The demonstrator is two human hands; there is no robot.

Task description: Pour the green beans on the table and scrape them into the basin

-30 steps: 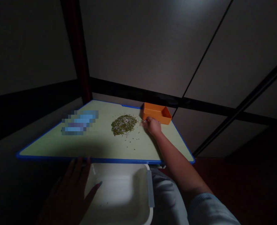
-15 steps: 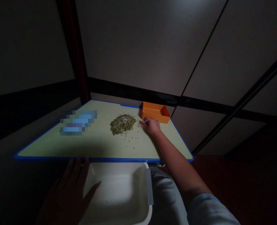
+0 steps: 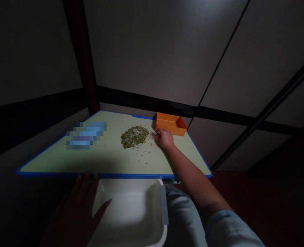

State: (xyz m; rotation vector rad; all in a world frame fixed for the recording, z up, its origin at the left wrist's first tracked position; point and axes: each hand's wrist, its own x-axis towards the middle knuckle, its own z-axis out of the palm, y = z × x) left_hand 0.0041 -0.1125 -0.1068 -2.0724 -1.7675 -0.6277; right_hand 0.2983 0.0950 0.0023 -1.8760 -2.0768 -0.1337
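A heap of small green beans or seeds, mixed with paler bits, lies mid-board on the pale-yellow tabletop with its blue edging. Just right of it, my right hand is closed around a small clear, see-through object, whose kind I cannot make out. That object is low over the board, close to the heap's right side. My left hand is in shadow, fingers spread, at the left side of a white basin below the board's front edge.
An orange open box stands at the back right, just behind my right hand. A blurred-out bluish item lies on the board's left. Loose grains are scattered in front of the heap. Panelled walls close in behind the board.
My right hand has shifted slightly left with the clear object, toward the heap. My left hand stays nearly in place.
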